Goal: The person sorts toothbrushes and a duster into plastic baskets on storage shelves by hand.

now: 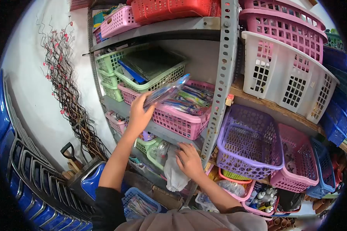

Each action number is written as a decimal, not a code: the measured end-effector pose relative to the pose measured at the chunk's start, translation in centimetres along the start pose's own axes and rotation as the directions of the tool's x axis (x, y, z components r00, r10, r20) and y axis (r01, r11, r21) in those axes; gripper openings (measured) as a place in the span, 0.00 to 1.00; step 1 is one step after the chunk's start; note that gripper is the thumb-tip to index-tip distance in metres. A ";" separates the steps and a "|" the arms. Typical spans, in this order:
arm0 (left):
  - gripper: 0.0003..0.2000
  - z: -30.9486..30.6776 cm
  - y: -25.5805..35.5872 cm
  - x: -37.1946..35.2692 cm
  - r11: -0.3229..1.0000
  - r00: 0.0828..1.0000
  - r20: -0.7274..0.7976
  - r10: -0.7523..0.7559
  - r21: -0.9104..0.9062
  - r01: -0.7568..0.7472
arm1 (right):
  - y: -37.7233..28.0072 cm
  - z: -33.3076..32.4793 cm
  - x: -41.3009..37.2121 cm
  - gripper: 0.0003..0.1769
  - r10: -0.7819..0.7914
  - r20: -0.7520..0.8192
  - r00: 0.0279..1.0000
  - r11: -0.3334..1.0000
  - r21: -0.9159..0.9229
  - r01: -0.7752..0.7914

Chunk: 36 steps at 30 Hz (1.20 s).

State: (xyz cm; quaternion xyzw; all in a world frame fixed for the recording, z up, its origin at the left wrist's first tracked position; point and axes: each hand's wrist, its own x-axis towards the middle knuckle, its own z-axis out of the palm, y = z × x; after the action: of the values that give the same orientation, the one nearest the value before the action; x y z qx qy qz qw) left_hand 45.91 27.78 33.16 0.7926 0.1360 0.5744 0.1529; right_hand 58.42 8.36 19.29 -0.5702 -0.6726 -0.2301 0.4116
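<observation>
Plastic packet (166, 91), shiny and tilted, is clasped in the left hand (140, 111) above a filled pink basket (177, 122) on the metal shelf (169, 133); the right hand (190, 161), well apart, is beside a whitish bag (175, 175), its grip unclear.

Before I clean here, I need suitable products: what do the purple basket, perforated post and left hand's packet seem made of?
Purple basket: likely plastic, glossy; moulded-looking holes and highlights.
Perforated post: probably metal, dull grey; regular punched holes.
Packet in the left hand: apparently clear plastic, shiny; see-through with glare.
</observation>
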 end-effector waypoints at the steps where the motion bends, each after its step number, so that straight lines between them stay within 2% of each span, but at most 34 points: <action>1: 0.19 1.0 -0.1 1.2 0.992 0.995 -0.020 0.096 0.081 -0.094 | 0.4 0.2 0.1 0.15 0.033 0.015 0.999 0.998 -0.046 -0.032; 2: 0.19 1.8 -0.2 2.3 0.992 0.995 -0.024 0.101 0.080 -0.098 | 0.7 0.4 0.1 0.17 0.067 0.028 0.997 0.994 -0.092 -0.064; 4: 0.19 3.4 0.4 4.2 0.932 0.970 0.020 0.242 0.272 -0.238 | 1.3 0.9 -0.2 0.21 0.053 0.074 0.996 0.988 -0.149 -0.041; 6: 0.16 4.8 0.8 5.6 0.951 0.977 0.032 0.209 0.225 -0.211 | 1.9 1.4 -0.7 0.28 0.041 0.175 0.984 0.968 -0.251 0.005; 7: 0.16 5.3 0.9 6.3 0.954 0.976 0.103 0.194 0.210 -0.212 | 2.3 1.7 -1.0 0.32 0.045 0.211 0.976 0.965 -0.262 0.012; 8: 0.16 5.8 0.9 7.0 0.957 0.968 0.174 0.180 0.197 -0.213 | 2.5 1.8 -1.1 0.32 0.042 0.212 0.976 0.964 -0.264 0.015; 12: 0.17 7.7 1.5 8.6 0.962 0.940 0.262 0.218 0.106 -0.252 | 2.7 1.6 -1.0 0.31 0.017 0.208 0.978 0.970 -0.242 0.034; 13: 0.17 8.6 0.8 8.9 0.939 0.928 0.241 0.285 0.122 -0.320 | 2.9 1.7 -1.1 0.30 0.011 0.212 0.977 0.969 -0.242 0.041; 17: 0.18 10.7 -2.0 9.8 0.904 0.893 0.275 0.357 0.140 -0.404 | 2.9 1.4 -1.1 0.26 -0.014 0.217 0.976 0.968 -0.240 0.067; 19: 0.17 11.7 -5.2 9.8 0.948 0.846 0.451 0.283 0.001 -0.318 | 3.0 1.3 -1.1 0.23 -0.016 0.232 0.973 0.967 -0.245 0.074; 20: 0.17 11.5 -6.1 9.6 0.948 0.846 0.453 0.283 0.000 -0.317 | 3.1 1.3 -1.1 0.22 -0.019 0.234 0.972 0.966 -0.247 0.078; 22: 0.18 10.5 -6.1 9.0 0.980 0.693 0.701 0.170 -0.045 -0.195 | 3.2 1.4 -1.1 0.21 -0.023 0.237 0.971 0.966 -0.244 0.082; 24: 0.18 9.9 -6.1 9.0 0.979 0.706 0.689 0.162 -0.022 -0.203 | 3.2 1.6 -1.1 0.18 -0.027 0.191 0.981 0.971 -0.228 0.071; 26: 0.16 9.5 -6.4 8.7 0.996 0.693 0.716 0.085 -0.042 -0.079 | 3.3 2.0 -1.2 0.18 -0.025 0.174 0.985 0.972 -0.226 0.064; 29: 0.14 9.1 -6.9 8.6 0.998 0.683 0.728 0.067 -0.060 -0.034 | 3.3 2.2 -1.3 0.17 -0.025 0.162 0.986 0.974 -0.220 0.061; 36: 0.11 9.3 -6.7 8.4 0.996 0.705 0.703 0.088 -0.071 -0.054 | 3.3 2.4 -1.4 0.14 -0.009 0.147 0.989 0.981 -0.190 0.037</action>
State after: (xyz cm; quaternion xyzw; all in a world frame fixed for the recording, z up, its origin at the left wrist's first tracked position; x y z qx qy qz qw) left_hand 56.99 36.35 35.05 0.9528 0.0238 0.2364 0.1888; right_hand 60.93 10.22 16.24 -0.6148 -0.6821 -0.2563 0.3019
